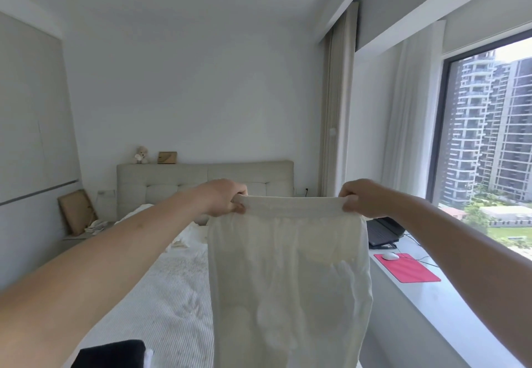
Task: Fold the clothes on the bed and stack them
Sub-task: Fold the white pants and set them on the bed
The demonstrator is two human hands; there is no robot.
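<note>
The left hand (223, 197) and right hand (361, 198) each pinch one end of the waistband of the cream trousers (288, 275), fingers curled round the fabric. The trousers hang in the air above the bed (161, 295), waistband level and uppermost, long axis vertical. Current step, as judged: shaking out before folding. Next move requires laying them flat or doubling them lengthwise. A black garment (112, 353) lies on the near edge of the bed.

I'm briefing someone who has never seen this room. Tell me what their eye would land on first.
First, the cream garment held up mid-frame, its top band pinched at either end by the left hand and right hand, hanging over the bed. Next, the big window on the right with high-rise towers outside. Then the red mouse pad on the sill below it.
</note>
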